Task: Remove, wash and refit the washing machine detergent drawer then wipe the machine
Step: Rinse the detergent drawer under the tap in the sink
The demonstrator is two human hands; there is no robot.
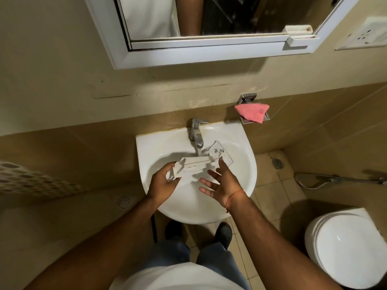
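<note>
The white detergent drawer (pixel 193 166) is held over the bowl of the white sink (pixel 247 164), under water running from the chrome tap (pixel 196 130). My left hand (pixel 164 182) grips the drawer's left end. My right hand (pixel 222 183) is beside the drawer's right end with fingers spread and holds nothing. A separate flat white drawer part (pixel 221 152) lies in the bowl to the right of the tap.
A pink cloth (pixel 252 113) lies on a metal wall dish right of the sink. A mirror cabinet (pixel 209 28) hangs above. A toilet (pixel 345 250) stands at lower right, a hand-spray hose (pixel 335 178) along the right wall.
</note>
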